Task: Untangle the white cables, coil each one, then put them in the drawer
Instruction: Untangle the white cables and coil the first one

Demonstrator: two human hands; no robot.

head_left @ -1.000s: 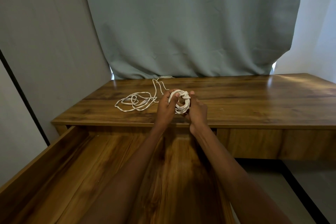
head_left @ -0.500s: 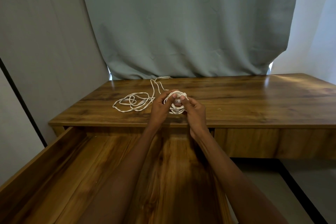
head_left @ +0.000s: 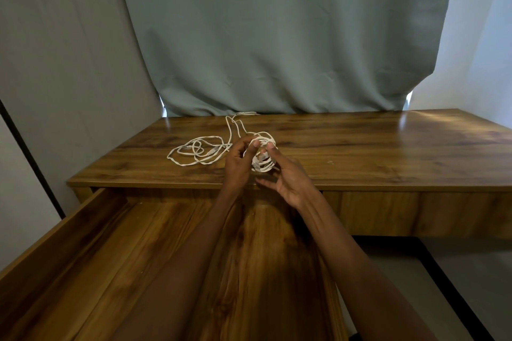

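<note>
A small coil of white cable (head_left: pixel 263 160) hangs just above the desk's front edge, held between both hands. My left hand (head_left: pixel 238 164) pinches its left side with thumb and fingers. My right hand (head_left: pixel 288 176) presses a thumb on the coil's top while its other fingers spread below. A second white cable (head_left: pixel 199 152) lies loose and tangled on the desk to the left, with a strand running back toward the curtain. The open wooden drawer (head_left: pixel 91 230) sits below my forearms, with nothing visible in it.
The wooden desk (head_left: pixel 388 152) stretches right with bare surface. A grey-green curtain (head_left: pixel 277 36) hangs behind it. A grey wall stands at the left, a pale wall at the right. Floor shows to the right of the drawer.
The coil has turned in my hands and my right fingers have opened out beneath it. The loose cable on the desk has not moved.
</note>
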